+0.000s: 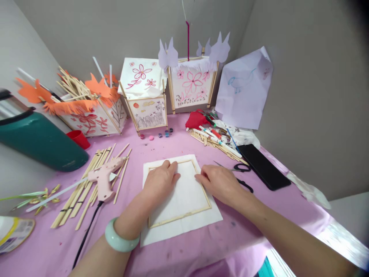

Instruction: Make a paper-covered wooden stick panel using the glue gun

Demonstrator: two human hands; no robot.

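Observation:
A square frame of thin wooden sticks (184, 212) lies on a sheet of white paper (175, 192) in front of me. My left hand (162, 179) rests over the frame's upper left part, thumb apart from the fingers, pressing on the paper. At the frame's right side, my right hand (219, 181) has its fingers curled and its thumb against the stick; its palm side is hidden. Just beyond my right hand lie scissors (242, 167) with black handles. To the left, a pink glue gun (105, 179) rests on several wooden sticks (76, 198).
Behind stand decorated paper lanterns (151, 111), another lantern (193, 82) with paper cutouts, and an orange-fringed box (95, 121) of sticks. A green bottle (43, 138) leans in at left. Markers (211, 134) and a black phone (263, 167) are at right on the pink tablecloth (178, 257).

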